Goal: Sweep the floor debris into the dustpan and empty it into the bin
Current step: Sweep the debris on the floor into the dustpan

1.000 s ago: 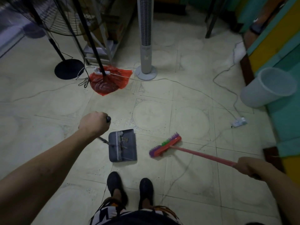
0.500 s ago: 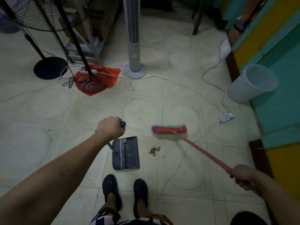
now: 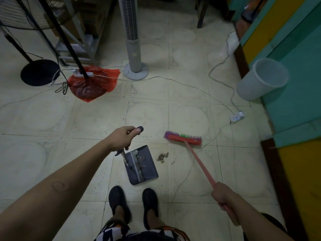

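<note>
A small clump of brown debris (image 3: 162, 156) is lying on the tiled floor (image 3: 86, 119) just beside the right edge of the grey dustpan (image 3: 145, 169), not touching it, while a few bits are sitting inside the pan near its comb-like ridge. The dustpan is resting flat on the floor, its thin handle rising up and leftward into the left hand (image 3: 122, 138), whose fingers are curling round the handle just below its black end cap, with the thumb lying on top. Beyond the dustpan and to its right, the red broom head (image 3: 183, 137) with purple and green bristles is sitting past the debris, apart from it. Its pink handle (image 3: 199, 162) is slanting back along the dustpan's right side into the right hand (image 3: 221, 193), which is clenching it in a full fist. Just on the near side of the dustpan, two black shoes (image 3: 119, 202) are standing. Well off to the dustpan's far right, a pale bin (image 3: 260, 80) is standing by the teal wall (image 3: 295, 93) — a white power strip (image 3: 237, 117) is lying between the two. Far beyond the dustpan a tower fan (image 3: 132, 49) is standing, with a red plastic bag (image 3: 93, 84) lying further left.
</note>
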The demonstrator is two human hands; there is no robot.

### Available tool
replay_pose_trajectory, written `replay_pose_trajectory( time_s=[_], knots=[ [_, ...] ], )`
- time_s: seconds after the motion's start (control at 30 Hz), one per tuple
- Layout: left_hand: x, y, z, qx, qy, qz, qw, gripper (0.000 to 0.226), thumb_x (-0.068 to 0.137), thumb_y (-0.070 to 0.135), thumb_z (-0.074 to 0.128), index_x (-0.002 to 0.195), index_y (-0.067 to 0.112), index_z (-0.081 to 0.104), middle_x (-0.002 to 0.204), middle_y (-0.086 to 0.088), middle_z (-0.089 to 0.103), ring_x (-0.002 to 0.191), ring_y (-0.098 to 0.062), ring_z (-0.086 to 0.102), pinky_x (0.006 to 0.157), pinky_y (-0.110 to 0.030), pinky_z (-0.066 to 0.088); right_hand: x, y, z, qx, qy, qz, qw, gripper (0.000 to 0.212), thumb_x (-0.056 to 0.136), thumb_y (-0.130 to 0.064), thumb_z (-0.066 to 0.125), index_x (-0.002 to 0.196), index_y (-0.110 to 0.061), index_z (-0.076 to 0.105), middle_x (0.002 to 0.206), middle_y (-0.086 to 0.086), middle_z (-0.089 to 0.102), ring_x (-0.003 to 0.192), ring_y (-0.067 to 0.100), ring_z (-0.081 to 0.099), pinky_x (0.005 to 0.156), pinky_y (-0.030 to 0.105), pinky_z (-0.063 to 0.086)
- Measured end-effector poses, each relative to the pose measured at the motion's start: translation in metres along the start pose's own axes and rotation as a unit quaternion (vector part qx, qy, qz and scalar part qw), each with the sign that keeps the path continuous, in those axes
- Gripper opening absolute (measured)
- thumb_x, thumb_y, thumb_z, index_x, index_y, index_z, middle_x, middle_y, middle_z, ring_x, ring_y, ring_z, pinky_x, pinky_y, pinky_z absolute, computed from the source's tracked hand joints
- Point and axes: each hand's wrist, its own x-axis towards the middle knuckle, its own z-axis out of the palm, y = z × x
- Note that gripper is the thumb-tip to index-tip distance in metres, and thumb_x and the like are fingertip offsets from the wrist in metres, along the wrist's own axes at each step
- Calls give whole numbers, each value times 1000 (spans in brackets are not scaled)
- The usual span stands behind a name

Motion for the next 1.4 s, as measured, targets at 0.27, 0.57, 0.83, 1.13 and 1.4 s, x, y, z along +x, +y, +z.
replay_pose_trajectory(
  time_s=[0.27, 0.57, 0.83, 1.13, 1.4],
  knots=[
    [-16, 4, 27, 10, 104, 43, 994, 45, 97, 59, 40, 115, 30, 69, 69, 15, 62, 50, -2, 50, 55, -22, 39, -28, -14, 36, 111, -69, -8, 991, 38, 86, 2, 38, 124, 2, 40, 65, 10, 48, 47, 16, 41, 40, 19, 37],
    [-12, 8, 26, 2, 121, 34, 992, 46, 96, 61, 42, 112, 29, 71, 62, 13, 61, 42, -1, 44, 53, -24, 39, -76, -30, 60, 115, -147, -24, 982, 28, 85, -1, 40, 113, -1, 44, 63, 6, 46, 42, 11, 39, 39, 19, 36],
    [-9, 1, 30, -1, 118, 42, 992, 51, 94, 64, 41, 112, 26, 71, 90, -2, 73, 72, -17, 64, 69, -31, 51, -95, -29, 32, 280, -273, -1, 920, 13, 89, 2, 47, 94, -8, 42, 51, -3, 38, 32, 5, 30, 28, 14, 23],
    [-15, 7, 33, 8, 109, 58, 992, 40, 99, 54, 43, 112, 27, 70, 67, 10, 61, 55, -7, 54, 58, -26, 43, -103, -25, -10, 251, -165, -43, 953, 8, 89, 2, 51, 95, -4, 51, 51, -1, 42, 34, 7, 33, 30, 15, 26],
    [-9, 1, 37, 55, 96, 79, 991, 46, 98, 56, 40, 118, 24, 67, 94, -2, 67, 84, -21, 57, 73, -30, 43, -87, -39, 24, 207, -108, -10, 972, 12, 89, 4, 42, 82, -3, 49, 49, 3, 42, 34, 10, 36, 35, 17, 33]
  ],
)
